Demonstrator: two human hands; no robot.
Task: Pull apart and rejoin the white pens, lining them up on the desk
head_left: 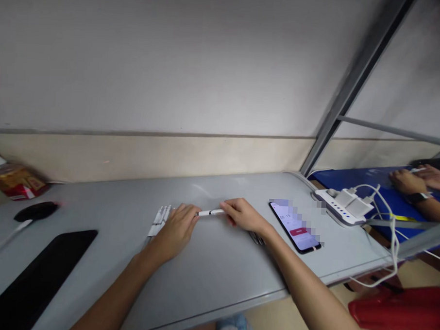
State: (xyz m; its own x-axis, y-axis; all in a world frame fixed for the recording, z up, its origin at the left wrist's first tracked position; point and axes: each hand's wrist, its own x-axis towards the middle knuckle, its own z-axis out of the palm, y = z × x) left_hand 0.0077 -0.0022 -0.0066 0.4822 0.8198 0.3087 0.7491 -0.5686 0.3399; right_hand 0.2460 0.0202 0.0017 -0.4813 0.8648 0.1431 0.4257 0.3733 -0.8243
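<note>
A slim white pen [210,213] with a dark band is held level above the grey desk, between my two hands. My left hand [181,225] is closed on its left end. The fingertips of my right hand [241,214] pinch its right end. Several similar white pens [160,220] lie side by side just left of my left hand, which partly hides them. Beneath my right wrist, the ends of a few thin dark objects [256,238] stick out; my arm covers the rest.
On the right lie a lit phone [293,226] and a power strip [340,207] with chargers and white cables. A black mat [40,279], a black mouse [36,211] and a food jar [15,179] are on the left. Another person's hands [411,182] rest at a blue table [368,183].
</note>
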